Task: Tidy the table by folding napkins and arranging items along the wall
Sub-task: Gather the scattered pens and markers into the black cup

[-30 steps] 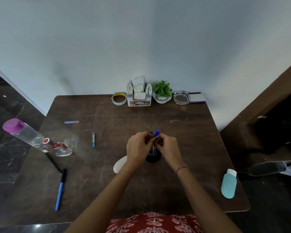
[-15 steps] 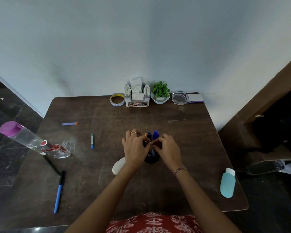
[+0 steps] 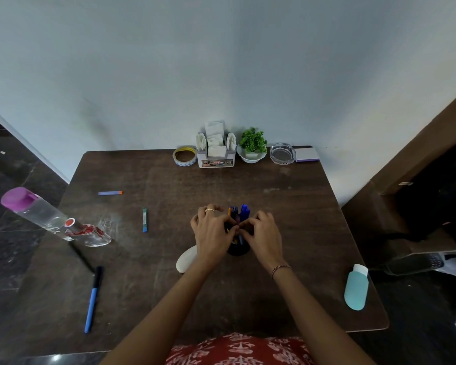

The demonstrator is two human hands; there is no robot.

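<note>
**A:** Where are the hands?

**B:** Both are at the middle of the table (image 3: 287, 219), on a dark pen cup (image 3: 238, 251). The left hand (image 3: 210, 234) wraps its left side and the right hand (image 3: 265, 237) wraps its right. Their fingertips meet over the near rim.

**A:** So they are grasping it?

**B:** Yes, the fingers of both hands are bent around the cup. The pens (image 3: 244, 211) inside stick up behind the knuckles. There is a ring on 1 left finger and a bead bracelet on the right wrist.

**A:** And the napkins?

**B:** The white napkins (image 3: 215, 139) stand in a grey napkin holder (image 3: 216, 162) against the wall (image 3: 221, 75). A tape roll (image 3: 184, 155) sits just beside it on the left. On its right come a green plant (image 3: 252, 140) in a white bowl, a glass ashtray (image 3: 282, 154) and a purple-edged pad (image 3: 307, 155), all in 1 row.

**A:** What lies loose?

**B:** A clear bottle (image 3: 50, 219) with a purple cap lies on its side across the left edge. A blue marker (image 3: 92, 299) with a black cap lies at the near left. There are 2 short sticks left of centre: a purple stick (image 3: 110, 193) with an orange tip, and a blue stick (image 3: 145, 219) nearer the hands. A white oval object (image 3: 186, 259) is partly hidden under the left wrist, and I cannot tell what it is. A teal bottle (image 3: 356, 291) lies flat near the right edge, well apart from the cup
</note>
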